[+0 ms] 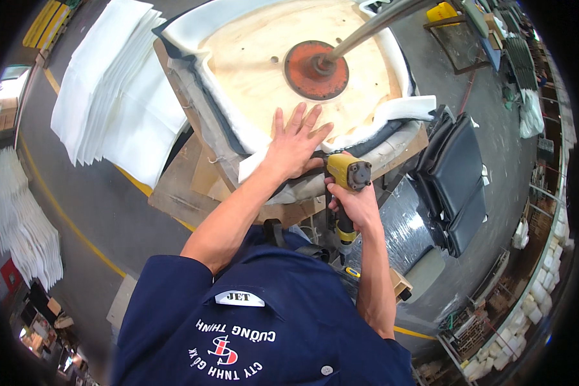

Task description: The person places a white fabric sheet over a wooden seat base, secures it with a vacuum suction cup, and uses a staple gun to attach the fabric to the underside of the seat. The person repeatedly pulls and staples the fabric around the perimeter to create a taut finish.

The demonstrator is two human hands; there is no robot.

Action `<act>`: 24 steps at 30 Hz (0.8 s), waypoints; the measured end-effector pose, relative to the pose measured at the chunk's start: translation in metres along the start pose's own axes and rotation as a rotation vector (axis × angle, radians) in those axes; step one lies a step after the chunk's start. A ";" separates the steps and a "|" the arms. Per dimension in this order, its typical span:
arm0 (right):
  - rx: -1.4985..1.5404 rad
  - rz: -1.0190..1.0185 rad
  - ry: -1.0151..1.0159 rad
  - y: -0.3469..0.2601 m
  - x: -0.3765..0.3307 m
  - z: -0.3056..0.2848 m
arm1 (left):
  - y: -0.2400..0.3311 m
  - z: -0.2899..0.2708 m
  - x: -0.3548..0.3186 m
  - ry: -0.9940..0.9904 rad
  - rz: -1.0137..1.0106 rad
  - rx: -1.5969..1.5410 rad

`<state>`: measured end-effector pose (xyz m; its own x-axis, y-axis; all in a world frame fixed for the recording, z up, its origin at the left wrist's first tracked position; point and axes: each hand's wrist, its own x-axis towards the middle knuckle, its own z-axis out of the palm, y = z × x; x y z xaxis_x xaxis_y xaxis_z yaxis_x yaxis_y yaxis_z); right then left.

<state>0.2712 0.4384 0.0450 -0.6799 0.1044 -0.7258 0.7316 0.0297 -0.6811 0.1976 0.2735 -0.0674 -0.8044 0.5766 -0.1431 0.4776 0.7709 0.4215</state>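
My left hand (pixel 294 143) lies with fingers spread on the near part of a pale plywood panel (pixel 244 61). White padding (pixel 222 96) and dark cover material fold up around the panel's rim. In my right hand (pixel 358 204) is a yellow and black staple gun (pixel 346 171), its head at the panel's near edge, close beside my left thumb. The gun's nose and the spot it meets are hidden. A round red press plate (pixel 302 69) on a metal rod (pixel 383 27) rests on the panel's middle.
Large white sheets (pixel 112 83) are stacked at the left, with more white sheets (pixel 19 212) beyond a yellow floor line. Folded black covers (pixel 455 183) lie at the right, by a shiny plastic-wrapped surface (pixel 402 222). Racks line the far right.
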 end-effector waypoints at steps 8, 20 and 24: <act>-0.104 -0.025 0.041 -0.004 0.005 0.003 | 0.004 -0.005 0.004 0.011 0.024 -0.022; 0.288 -0.256 0.310 0.182 -0.115 -0.043 | 0.008 0.015 0.008 -0.078 -0.043 0.044; 0.433 -0.200 0.498 0.260 -0.157 -0.040 | 0.031 0.033 0.013 -0.018 -0.037 0.080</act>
<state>0.5698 0.4692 -0.0141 -0.6199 0.5859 -0.5219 0.4385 -0.2929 -0.8497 0.2135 0.3138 -0.0856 -0.8160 0.5513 -0.1737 0.4746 0.8106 0.3431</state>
